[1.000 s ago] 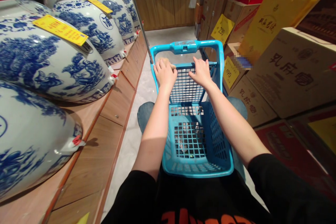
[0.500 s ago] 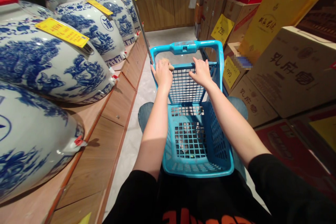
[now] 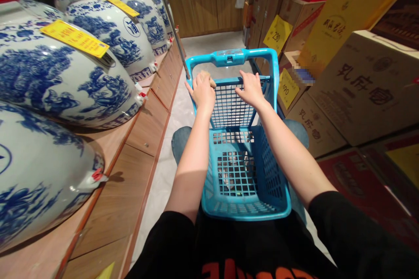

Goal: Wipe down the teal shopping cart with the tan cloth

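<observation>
A blue plastic shopping basket cart [image 3: 244, 174] stands in front of me in a narrow shop aisle. My left hand [image 3: 203, 90] grips the left end of its inner handle bar, with a small tan thing under the fingers that I cannot make out. On the right part of the same bar [image 3: 229, 82] rests my right hand [image 3: 251, 89], closed over it. The basket looks empty through its mesh.
Large blue-and-white porcelain jars [image 3: 65, 74] with red cloth lids and yellow price tags line a wooden shelf [image 3: 144, 130] on the left. Stacked cardboard boxes [image 3: 363, 83] with yellow price signs fill the right. A wooden counter [image 3: 209, 11] closes the far end of the aisle.
My left hand has slid a little to the left along the bar. The view has crept slightly forward down the aisle. The right hand keeps its hold.
</observation>
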Available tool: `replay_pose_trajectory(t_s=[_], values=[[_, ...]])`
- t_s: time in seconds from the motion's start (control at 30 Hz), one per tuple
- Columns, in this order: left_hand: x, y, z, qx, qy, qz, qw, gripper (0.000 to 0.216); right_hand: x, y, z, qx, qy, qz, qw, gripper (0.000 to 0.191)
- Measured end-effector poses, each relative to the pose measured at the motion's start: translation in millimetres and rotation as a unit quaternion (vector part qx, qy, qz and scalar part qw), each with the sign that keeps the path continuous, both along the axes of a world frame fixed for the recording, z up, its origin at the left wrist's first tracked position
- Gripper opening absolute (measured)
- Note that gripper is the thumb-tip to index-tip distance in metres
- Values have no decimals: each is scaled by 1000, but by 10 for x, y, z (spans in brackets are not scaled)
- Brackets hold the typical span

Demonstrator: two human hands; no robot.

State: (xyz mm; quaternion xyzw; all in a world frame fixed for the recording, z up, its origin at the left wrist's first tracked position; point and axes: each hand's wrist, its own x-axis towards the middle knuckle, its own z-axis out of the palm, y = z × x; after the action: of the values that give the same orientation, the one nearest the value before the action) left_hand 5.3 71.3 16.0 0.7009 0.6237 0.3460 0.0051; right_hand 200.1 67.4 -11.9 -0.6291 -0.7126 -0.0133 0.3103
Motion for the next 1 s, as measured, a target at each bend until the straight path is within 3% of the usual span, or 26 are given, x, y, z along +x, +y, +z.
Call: replay_pose_trajectory(t_s=[0.17, 0.37, 0.6, 0.8, 1.0], values=[[36, 38, 2, -8, 6, -53, 999, 49, 5, -3, 2, 9, 4, 8, 1000, 69], [-4, 5, 41, -31, -12, -18, 999, 55, -3, -14, 12, 5, 1, 1, 1000, 69], [57, 37, -9, -18, -11, -67, 998, 53, 15, 0, -2, 10, -3, 5, 1000, 67], [-5, 46, 8, -13, -7, -7, 1000, 52, 4, -15, 15, -6, -15, -4, 1000, 68], [64, 6, 44, -21, 17, -41, 999, 51, 0, -14, 12, 3, 9, 0, 1000, 70]])
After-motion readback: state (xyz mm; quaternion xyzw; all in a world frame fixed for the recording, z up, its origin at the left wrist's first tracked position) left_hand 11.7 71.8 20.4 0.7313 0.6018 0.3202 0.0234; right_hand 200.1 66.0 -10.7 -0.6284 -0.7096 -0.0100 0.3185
